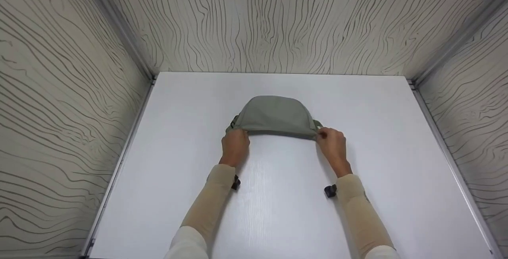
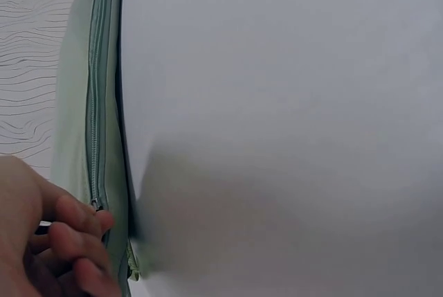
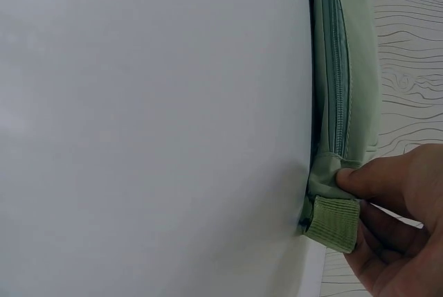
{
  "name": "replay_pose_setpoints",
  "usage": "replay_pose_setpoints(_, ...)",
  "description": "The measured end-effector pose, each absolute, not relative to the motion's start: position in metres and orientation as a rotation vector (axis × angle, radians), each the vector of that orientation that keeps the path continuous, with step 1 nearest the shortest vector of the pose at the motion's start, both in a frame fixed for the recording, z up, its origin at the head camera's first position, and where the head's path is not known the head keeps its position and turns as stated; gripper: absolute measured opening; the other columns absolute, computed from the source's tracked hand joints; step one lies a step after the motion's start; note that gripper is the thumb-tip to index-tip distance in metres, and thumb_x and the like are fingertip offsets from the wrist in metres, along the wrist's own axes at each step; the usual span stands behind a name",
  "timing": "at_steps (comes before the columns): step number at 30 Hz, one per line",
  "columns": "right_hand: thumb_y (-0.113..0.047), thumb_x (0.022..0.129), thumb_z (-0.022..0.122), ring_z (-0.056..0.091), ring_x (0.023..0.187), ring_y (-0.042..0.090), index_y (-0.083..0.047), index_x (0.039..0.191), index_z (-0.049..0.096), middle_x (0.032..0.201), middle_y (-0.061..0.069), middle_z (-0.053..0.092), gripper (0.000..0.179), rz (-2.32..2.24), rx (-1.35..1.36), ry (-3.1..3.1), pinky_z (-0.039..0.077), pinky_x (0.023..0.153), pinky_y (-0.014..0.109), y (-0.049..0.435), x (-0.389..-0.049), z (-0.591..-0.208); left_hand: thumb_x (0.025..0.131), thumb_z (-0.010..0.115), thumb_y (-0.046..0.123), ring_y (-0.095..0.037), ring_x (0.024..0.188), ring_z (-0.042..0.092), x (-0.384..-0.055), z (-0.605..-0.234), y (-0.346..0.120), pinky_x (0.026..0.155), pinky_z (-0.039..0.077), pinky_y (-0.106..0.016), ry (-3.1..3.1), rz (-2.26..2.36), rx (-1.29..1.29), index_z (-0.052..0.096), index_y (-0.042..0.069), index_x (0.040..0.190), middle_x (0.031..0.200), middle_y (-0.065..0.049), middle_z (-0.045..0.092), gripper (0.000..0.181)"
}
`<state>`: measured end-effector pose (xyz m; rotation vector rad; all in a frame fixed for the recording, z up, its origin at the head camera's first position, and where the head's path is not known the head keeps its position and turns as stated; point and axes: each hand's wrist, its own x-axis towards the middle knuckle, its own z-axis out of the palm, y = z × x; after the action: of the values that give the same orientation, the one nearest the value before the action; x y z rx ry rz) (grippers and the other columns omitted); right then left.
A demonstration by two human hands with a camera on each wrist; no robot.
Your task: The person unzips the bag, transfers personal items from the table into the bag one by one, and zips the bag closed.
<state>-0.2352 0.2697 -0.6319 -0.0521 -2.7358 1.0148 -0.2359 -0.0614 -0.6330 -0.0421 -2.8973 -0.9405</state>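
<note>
A sage-green waist bag (image 1: 276,114) lies on the white table, its curved side away from me and its zipper edge toward me. My left hand (image 1: 235,146) is at the bag's left corner. In the left wrist view its curled fingers (image 2: 69,241) pinch at the metal zipper pull (image 2: 97,205), partly hidden by them; the zipper (image 2: 97,96) runs on from there with its teeth together. My right hand (image 1: 332,144) grips the bag's right corner, thumb pressed on the fabric just past the zipper's end, beside a folded ribbed strap (image 3: 333,223).
The white tabletop (image 1: 285,211) extends around the bag. Wood-grain patterned panels (image 1: 262,20) stand behind and on both sides, joined by grey metal rails (image 1: 115,24). A small black camera (image 1: 330,190) sits by the right wrist.
</note>
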Motion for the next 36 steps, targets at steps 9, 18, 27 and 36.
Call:
replay_pose_setpoints(9,-0.001,0.095,0.075,0.074,0.096,0.038,0.007,0.107,0.078,0.103,0.025,0.078,0.015,1.023,-0.069,-2.730,0.059,0.083,0.049,0.271,-0.237,-0.632,0.109,0.054,0.013,-0.012,0.059,0.049,-0.235,-0.634,-0.065,0.060,0.053,-0.040,-2.849,-0.835,-0.078,0.064,0.010,0.074,0.063,0.000,0.057,0.037)
replay_pose_setpoints(18,-0.003,0.096,0.073,0.074,0.095,0.037,0.006,0.108,0.078,0.103,0.024,0.077,0.016,1.044,-0.070,-2.736,0.059,0.083,0.049,0.270,-0.235,-0.631,0.110,0.052,0.015,-0.011,0.056,0.042,-0.235,-0.634,-0.068,0.056,0.044,-0.035,-2.854,-0.841,-0.079,0.055,0.015,0.067,0.060,0.006,0.044,0.044)
replay_pose_setpoints(27,-0.001,0.096,0.073,0.075,0.096,0.038,0.006,0.107,0.078,0.103,0.025,0.078,0.015,1.036,-0.062,-2.716,0.060,0.083,0.050,0.271,-0.236,-0.631,0.109,0.054,0.013,-0.011,0.056,0.040,-0.234,-0.631,-0.072,0.056,0.039,-0.034,-2.845,-0.872,-0.074,0.050,0.017,0.065,0.060,0.006,0.041,0.044)
replay_pose_setpoints(36,0.001,0.095,0.072,0.076,0.096,0.038,0.006,0.107,0.078,0.103,0.025,0.078,0.015,1.007,-0.047,-2.724,0.061,0.082,0.051,0.269,-0.236,-0.630,0.107,0.055,0.012,-0.013,0.056,0.042,-0.235,-0.631,-0.076,0.054,0.040,-0.034,-2.832,-0.890,-0.032,0.052,0.014,0.065,0.061,0.004,0.043,0.042)
